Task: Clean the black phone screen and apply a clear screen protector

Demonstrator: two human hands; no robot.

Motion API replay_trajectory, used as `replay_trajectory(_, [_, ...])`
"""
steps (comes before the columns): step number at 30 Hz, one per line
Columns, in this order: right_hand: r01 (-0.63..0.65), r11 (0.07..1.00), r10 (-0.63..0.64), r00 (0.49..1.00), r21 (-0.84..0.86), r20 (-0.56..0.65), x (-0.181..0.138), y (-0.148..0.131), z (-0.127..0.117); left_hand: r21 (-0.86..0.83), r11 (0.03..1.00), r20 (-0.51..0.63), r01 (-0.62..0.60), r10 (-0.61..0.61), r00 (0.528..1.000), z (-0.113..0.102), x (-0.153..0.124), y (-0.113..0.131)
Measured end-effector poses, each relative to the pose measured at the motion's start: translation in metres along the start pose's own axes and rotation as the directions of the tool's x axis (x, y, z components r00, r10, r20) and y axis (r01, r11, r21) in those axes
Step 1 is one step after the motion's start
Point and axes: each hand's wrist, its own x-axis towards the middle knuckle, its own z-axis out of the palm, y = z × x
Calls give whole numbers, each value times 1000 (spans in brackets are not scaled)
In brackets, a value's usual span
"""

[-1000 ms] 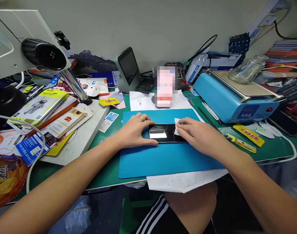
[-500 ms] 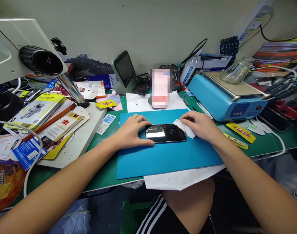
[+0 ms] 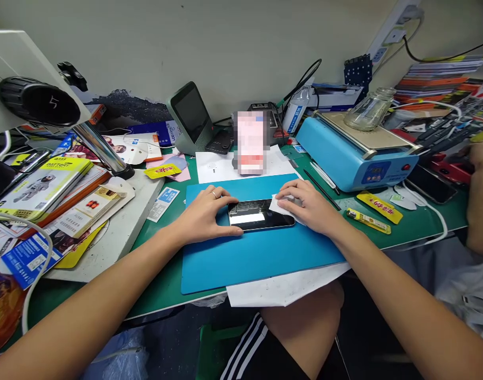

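Note:
A dark-screened smartphone (image 3: pixel 251 215) lies flat on the blue mat (image 3: pixel 241 261), its glass reflecting a bright patch of light. My left hand (image 3: pixel 209 214) grips the phone's left end, thumb along the near edge and fingers at the far edge. Over the phone's right end, my right hand (image 3: pixel 302 203) holds a white wipe (image 3: pixel 278 206) against the glass. The fingers are bent over the wipe and cover part of it.
Right of the mat stand a blue heating machine (image 3: pixel 356 153) and a glass jar (image 3: pixel 370 111) on top. Yellow packets (image 3: pixel 379 207) lie before it. A microscope arm (image 3: pixel 39 100) overhangs stacked boxes (image 3: pixel 55 184) at left. Another person's arm (image 3: pixel 481 195) shows at the right edge.
My right hand has moved left and flattened, bringing the wipe further over the phone's right end. My left hand keeps its grip. The view has shifted slightly right, and another person's arm shows more.

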Motion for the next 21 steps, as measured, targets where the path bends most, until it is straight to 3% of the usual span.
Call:
replay_trajectory(5, [29,996,-27,999,-84,22,-2,-7,3,-12,1000,-11,-7,7,1000,1,0,-1])
replay_trajectory(11, [-50,992,53,998,-120,22,11,-19,15,-12,1000,-12,-12,12,1000,0,-1,-2])
replay_trajectory(21, [-25,974,46,995,-223,86,34,-59,37,-28,999,-30,-32,32,999,-1,-1,-2])
